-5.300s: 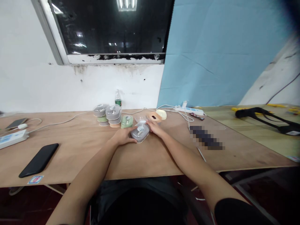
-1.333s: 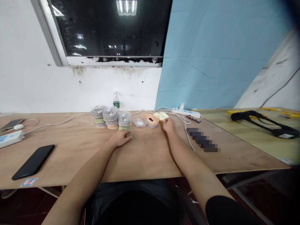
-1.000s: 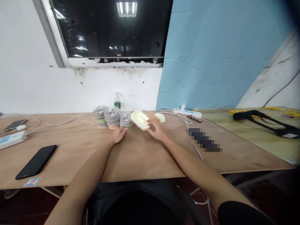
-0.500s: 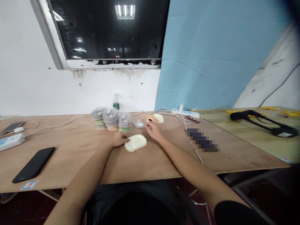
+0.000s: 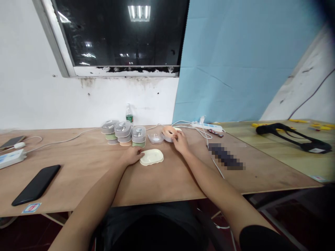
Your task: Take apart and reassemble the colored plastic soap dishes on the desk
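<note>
In the head view, the cream tray (image 5: pixel 151 157) lies on the tabletop (image 5: pixel 183 177) just below the middle of the frame: shallow, pale yellow, matt, a rounded oblong with a raised, slightly wavy rim. The left hand (image 5: pixel 133 156) is at its left end, the thumb touching the rim and the gap between thumb and fingers narrow; whether it grips cannot be told.

Above and to the right, near the centre of the frame, the right hand (image 5: pixel 180 143) holds the peach container (image 5: pixel 168 134) by its near right end, thumb and fingers drawn in. This container has a peach top with a dark oval spot and a grey lower part. A clear lid (image 5: pixel 155 139) with a white patch lies just left of it, and a second cream piece (image 5: pixel 177 129) shows partly behind it.

Left of centre stand three stacks of boxes (image 5: pixel 123 134) in grey, green and peach, with clear-lidded grey ones on top. A bottle (image 5: pixel 129 114) stands behind them.
</note>
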### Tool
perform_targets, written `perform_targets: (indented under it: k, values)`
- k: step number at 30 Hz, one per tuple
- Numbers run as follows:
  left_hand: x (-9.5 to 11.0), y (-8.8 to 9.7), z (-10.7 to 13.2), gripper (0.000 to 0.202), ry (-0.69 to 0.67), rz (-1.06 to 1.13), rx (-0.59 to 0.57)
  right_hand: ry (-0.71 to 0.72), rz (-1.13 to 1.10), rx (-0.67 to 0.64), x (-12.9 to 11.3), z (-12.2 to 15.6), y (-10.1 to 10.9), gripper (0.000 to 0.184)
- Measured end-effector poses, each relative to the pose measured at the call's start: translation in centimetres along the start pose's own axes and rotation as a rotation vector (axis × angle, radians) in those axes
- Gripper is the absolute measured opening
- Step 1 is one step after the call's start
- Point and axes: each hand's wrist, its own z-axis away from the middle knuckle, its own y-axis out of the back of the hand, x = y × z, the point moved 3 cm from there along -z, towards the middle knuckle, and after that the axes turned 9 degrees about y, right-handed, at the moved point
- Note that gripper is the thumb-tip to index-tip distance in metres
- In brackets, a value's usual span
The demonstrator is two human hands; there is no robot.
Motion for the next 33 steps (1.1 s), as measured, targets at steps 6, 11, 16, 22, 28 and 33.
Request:
perform_targets:
  k: [6,11,16,22,28,33]
  values:
    - [0.3,0.0,0.0,0.033,0.017,-0.002,0.03,0.058,-0.069,0.172,-1.9,-0.1,1.2,0.017]
    - [0.3,1.0,0.2,0.042,0.051,0.039,0.166,0.076,-0.215,0.243,-4.3,0.6,2.3,0.032]
    - [0.8,2.4,0.7,0.061,0.026,0.097,0.291,0.188,-0.369,0.144,-8.1,1.8,1.9,0.039]
    - [1.4,3.3,1.0,0.052,0.002,0.091,0.331,0.096,-0.554,-0.017,-9.7,2.6,-0.2,0.044]
    - [0.4,2.4,0.6,0.05,0.103,0.243,0.312,0.071,-0.425,-0.231,-9.2,2.0,0.4,0.044]
    - [-0.9,0.6,-0.4,0.044,0.158,0.31,0.082,-0.038,-0.413,-0.531,-8.9,2.2,0.0,0.056]
